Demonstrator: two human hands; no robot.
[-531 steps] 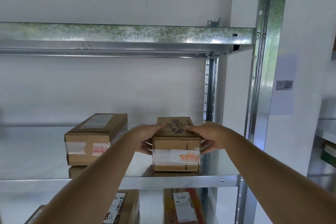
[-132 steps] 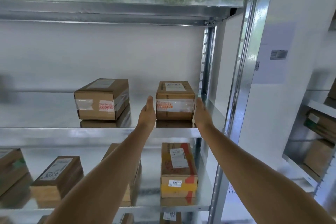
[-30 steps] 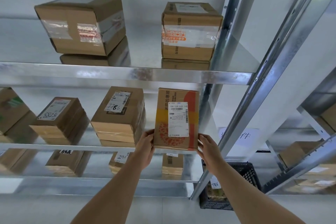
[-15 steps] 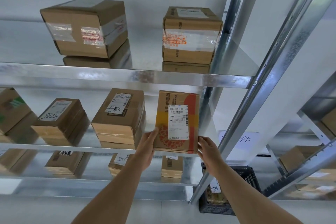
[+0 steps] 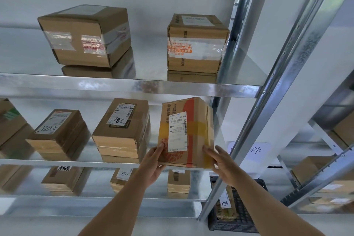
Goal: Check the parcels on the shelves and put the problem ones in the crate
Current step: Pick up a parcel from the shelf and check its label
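Note:
A brown parcel with yellow tape, a red stripe and a white label (image 5: pixel 186 132) is tilted up at the right end of the middle shelf (image 5: pixel 57 163). My left hand (image 5: pixel 153 165) grips its lower left corner and my right hand (image 5: pixel 222 165) presses its lower right side. A black crate (image 5: pixel 235 224) sits on the floor at the lower right, behind the shelf post, with a parcel marked 7786 (image 5: pixel 224 204) inside it.
Two taped parcels (image 5: pixel 86 36) (image 5: pixel 196 44) stand on the upper shelf. The middle shelf holds parcels marked 7786 (image 5: pixel 122 128) and 5825 (image 5: pixel 57 134). More parcels sit on the lowest shelf (image 5: pixel 179 181). A metal post (image 5: pixel 254 105) runs diagonally on the right. Another rack (image 5: pixel 329 168) stands further right.
The yellow-taped parcel has been tipped up further and turned slightly, showing its right side. Both hands stay at its lower corners. The view has shifted down a little.

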